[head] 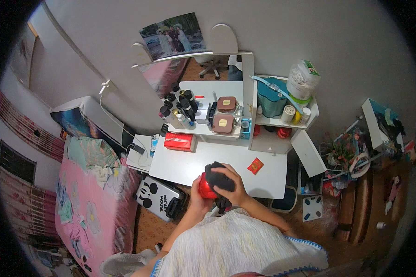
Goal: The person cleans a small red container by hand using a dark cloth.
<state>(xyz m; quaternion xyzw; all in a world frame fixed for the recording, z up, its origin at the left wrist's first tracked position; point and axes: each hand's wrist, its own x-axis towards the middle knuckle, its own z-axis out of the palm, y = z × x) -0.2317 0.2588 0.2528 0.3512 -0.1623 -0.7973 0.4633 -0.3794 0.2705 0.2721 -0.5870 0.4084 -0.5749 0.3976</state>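
My left hand (200,198) grips a shiny red rounded object (205,188), whose kind I cannot tell. Pressed against it is a black cloth (219,178), bunched up in my right hand (236,188); part of the cloth dangles below. Both hands are close together over the front edge of a white dressing table (183,166). To their right, a small red packet (255,166) lies flat on the tabletop. A red and white tissue pack (179,142) sits toward the back left. The cloth and fingers hide much of the red object.
Several cosmetic bottles (180,109) and brown compacts (224,123) crowd the shelf before the mirror (216,71). A cabinet door (308,153) hangs open at right. A silver suitcase (159,199) lies left of the table, beside the pink bed (100,200). A bathroom scale (312,208) is on the floor.
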